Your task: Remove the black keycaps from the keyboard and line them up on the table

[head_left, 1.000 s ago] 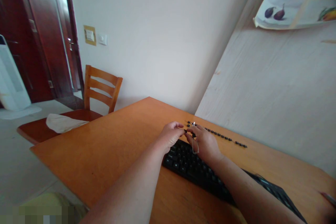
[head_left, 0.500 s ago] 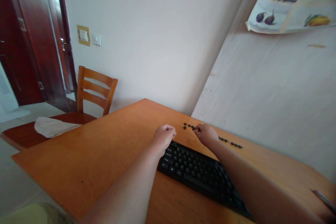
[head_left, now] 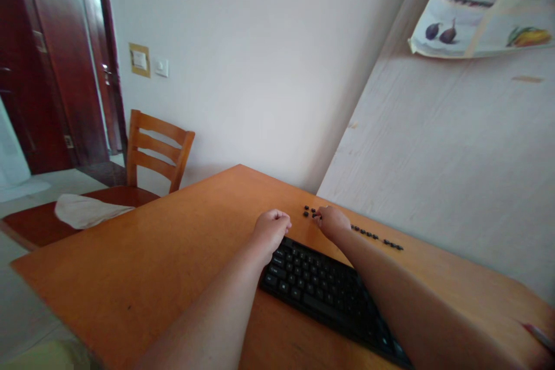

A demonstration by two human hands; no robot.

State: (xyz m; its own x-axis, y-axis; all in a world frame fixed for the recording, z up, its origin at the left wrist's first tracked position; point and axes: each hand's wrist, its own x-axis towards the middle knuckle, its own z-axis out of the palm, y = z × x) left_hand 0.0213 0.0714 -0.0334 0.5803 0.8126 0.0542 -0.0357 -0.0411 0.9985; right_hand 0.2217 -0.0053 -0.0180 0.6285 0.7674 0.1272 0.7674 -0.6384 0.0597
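A black keyboard (head_left: pixel 321 295) lies at a slant on the wooden table, its right part hidden under my right forearm. Over its far left corner my left hand (head_left: pixel 272 230) is closed, fingers curled together; whatever may be inside them is hidden. Beyond the keyboard, my right hand (head_left: pixel 333 222) pinches a small black keycap (head_left: pixel 315 217) at the tabletop. Just left of those fingertips sit a few loose keycaps (head_left: pixel 306 214). More keycaps (head_left: pixel 368 235) form a line to the right of the hand, along the table's far side.
The table (head_left: pixel 195 254) meets a leaning pale board (head_left: pixel 455 156) at the back, with a fruit picture (head_left: pixel 481 11) on it. A wooden chair (head_left: pixel 158 144) with a white cloth (head_left: pixel 87 211) stands at the left. A thin pen-like object (head_left: pixel 537 334) lies at the right edge.
My right hand has shifted slightly left along the keycap row, uncovering more keycaps to its right. My left hand stays closed over the keyboard's corner.
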